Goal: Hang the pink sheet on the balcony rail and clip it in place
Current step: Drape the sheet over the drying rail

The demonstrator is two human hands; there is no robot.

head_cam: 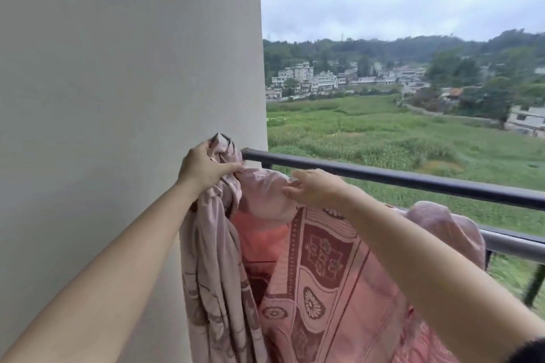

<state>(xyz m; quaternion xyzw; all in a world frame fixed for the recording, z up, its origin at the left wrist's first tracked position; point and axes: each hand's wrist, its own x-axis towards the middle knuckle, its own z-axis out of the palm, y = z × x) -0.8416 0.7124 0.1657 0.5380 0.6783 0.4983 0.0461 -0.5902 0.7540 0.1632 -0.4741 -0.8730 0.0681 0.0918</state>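
Note:
The pink sheet (324, 274), patterned with dark red borders and flowers, hangs bunched below the dark upper balcony rail (413, 180). My left hand (203, 168) grips a gathered corner of the sheet beside the wall, at the rail's left end. My right hand (318, 188) rests on a fold of the sheet just under the upper rail, fingers pinching the cloth. Part of the sheet drapes over the lower grey rail (516, 244) at the right. No clip is in view.
A plain grey wall (118, 97) fills the left half of the view and meets the rail's end. Beyond the rails lie green fields, houses and wooded hills far below. A dark upright post (535, 286) stands at the lower right.

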